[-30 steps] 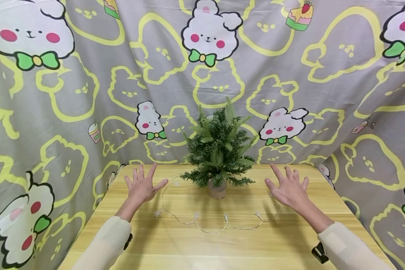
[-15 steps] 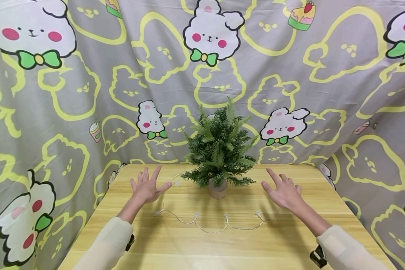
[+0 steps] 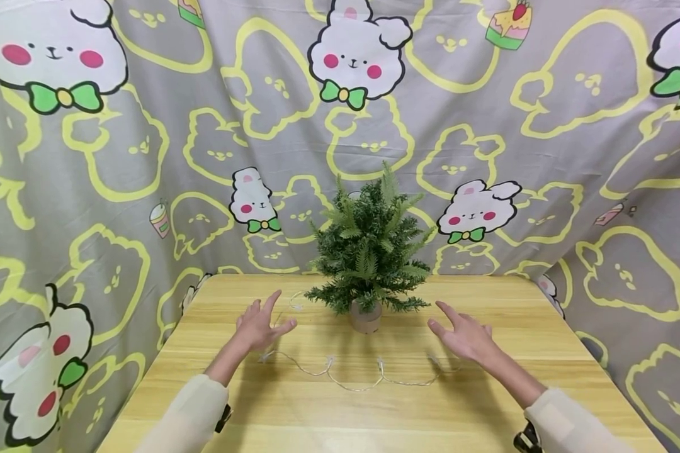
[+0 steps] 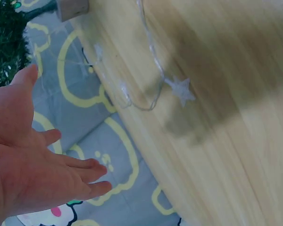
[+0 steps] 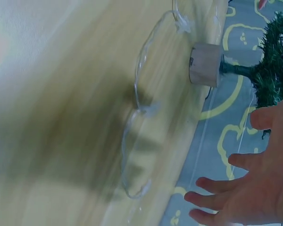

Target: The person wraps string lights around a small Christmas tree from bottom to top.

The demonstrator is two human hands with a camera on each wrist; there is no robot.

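A small artificial Christmas tree (image 3: pixel 368 245) stands upright on a round wooden base (image 3: pixel 365 316) near the back of the table. A clear-wired string of star lights (image 3: pixel 355 390) lies in loops in front of the tree and around its left side. My left hand (image 3: pixel 257 328) hovers with spread fingers left of the tree, above the string's left part. On the other side my right hand (image 3: pixel 463 336) hovers the same way, over the string's right end. Both hands hold nothing. One star light (image 4: pixel 181 91) shows plainly in the left wrist view.
The wooden table (image 3: pixel 340 418) fills the lower middle of the head view. A grey curtain (image 3: pixel 368 138) printed with white rabbits and yellow outlines hangs behind it and along both sides. Black wrist straps (image 3: pixel 527 437) show at the sleeves.
Both hands have moved inward and slightly down, nearer the tree and over the string lights. The tree and the lights have stayed in place.
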